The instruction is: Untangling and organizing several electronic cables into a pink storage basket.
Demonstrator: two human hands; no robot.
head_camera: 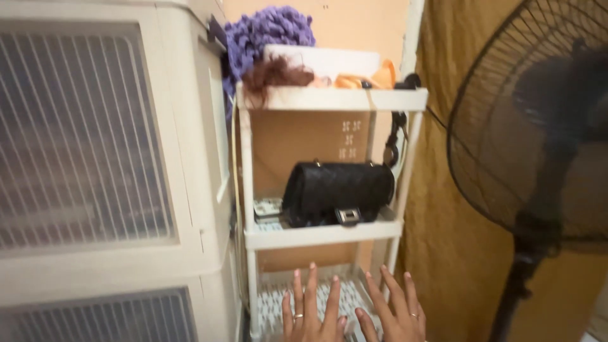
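My left hand (311,310) and my right hand (394,310) are at the bottom of the view, fingers spread, holding nothing. Both hover over or rest on the slotted lowest tier (272,301) of a white plastic shelf rack (323,235); I cannot tell if they touch it. Each hand wears a ring. On the middle tier, above my hands, stands a black handbag (337,190) with a metal clasp.
A cream plastic drawer cabinet (107,164) fills the left. A black standing fan (538,126) is at the right, before a mustard curtain (443,240). The top tier (329,98) carries a purple knitted item (266,31), brown hair-like stuff and an orange object.
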